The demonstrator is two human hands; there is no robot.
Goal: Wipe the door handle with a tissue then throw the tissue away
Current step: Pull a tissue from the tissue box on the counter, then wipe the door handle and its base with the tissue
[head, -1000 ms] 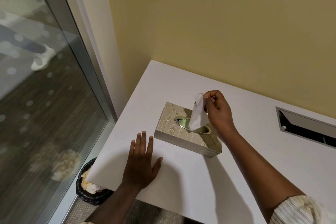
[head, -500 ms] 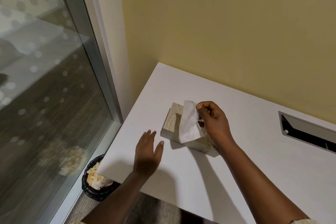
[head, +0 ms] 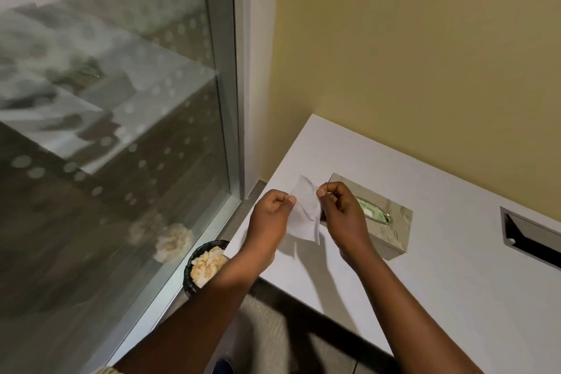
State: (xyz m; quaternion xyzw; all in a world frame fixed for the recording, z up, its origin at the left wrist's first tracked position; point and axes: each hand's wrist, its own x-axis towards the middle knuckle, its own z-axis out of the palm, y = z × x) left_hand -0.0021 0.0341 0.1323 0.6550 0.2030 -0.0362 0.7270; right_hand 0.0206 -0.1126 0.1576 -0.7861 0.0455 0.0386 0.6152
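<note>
A white tissue (head: 306, 215) hangs free above the white table (head: 440, 282), pinched at its upper corners by both hands. My left hand (head: 268, 215) grips its left edge and my right hand (head: 341, 212) its right edge. Just behind my right hand sits a beige patterned tissue box (head: 385, 228) with an oval slot on top. On the floor beside the table's left corner stands a dark waste bin (head: 197, 267) holding crumpled tissues. No door handle is in view.
A glass panel (head: 106, 146) in a metal frame (head: 230, 85) fills the left side. A yellow wall (head: 409, 55) rises behind the table. A metal cable slot (head: 528, 237) is set into the tabletop at the right.
The tissue has come fully out of the box. My left hand rose off the table and took hold of the tissue's left edge. The view swung left.
</note>
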